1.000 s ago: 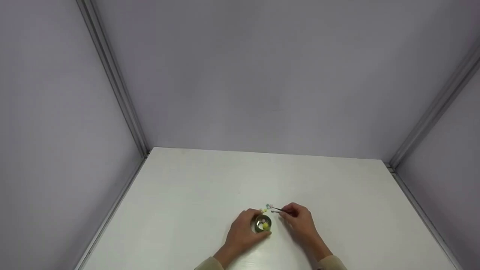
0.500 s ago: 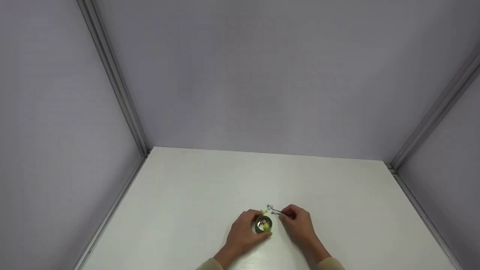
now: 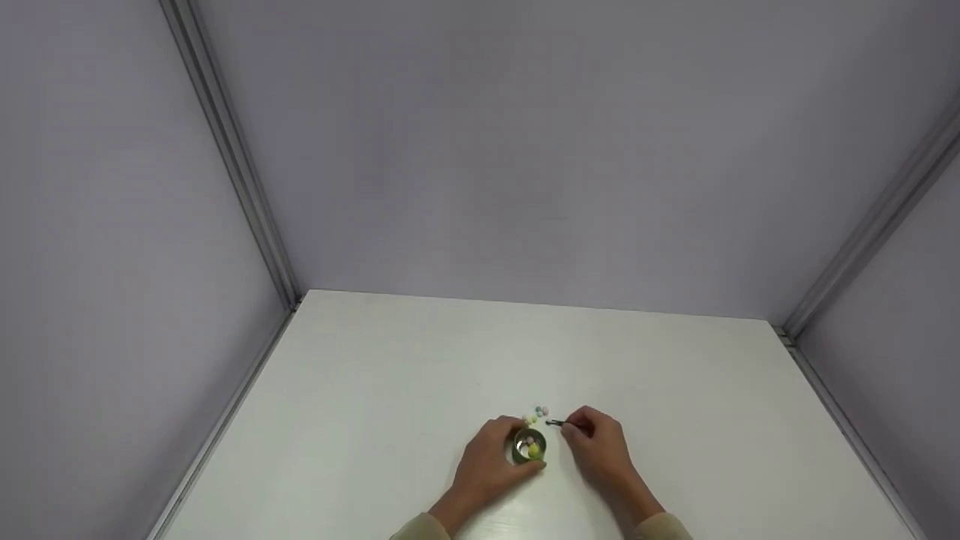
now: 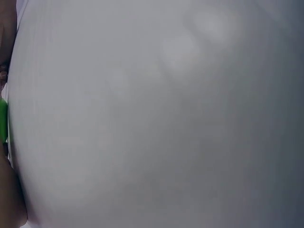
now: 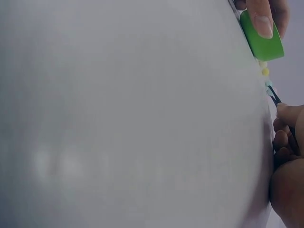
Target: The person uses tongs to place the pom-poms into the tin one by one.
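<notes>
The small green cup (image 3: 529,446) sits on the white table (image 3: 390,390) near its front edge, with a yellow-green ball and a paler one inside. The left hand (image 3: 486,465) curls round its rim, thumb on the near side, holding it steady. Just beyond lie about 3 loose pastel beads (image 3: 538,412) (colours too small to sort). The right hand (image 3: 596,442) pinches thin dark tweezers (image 3: 556,423), tips aimed at those beads; whether they hold 1 cannot be told. A low, gentle squeeze seems wise, since beads roll. The cup's rim stands close to the path; grey walls enclose the table.
</notes>
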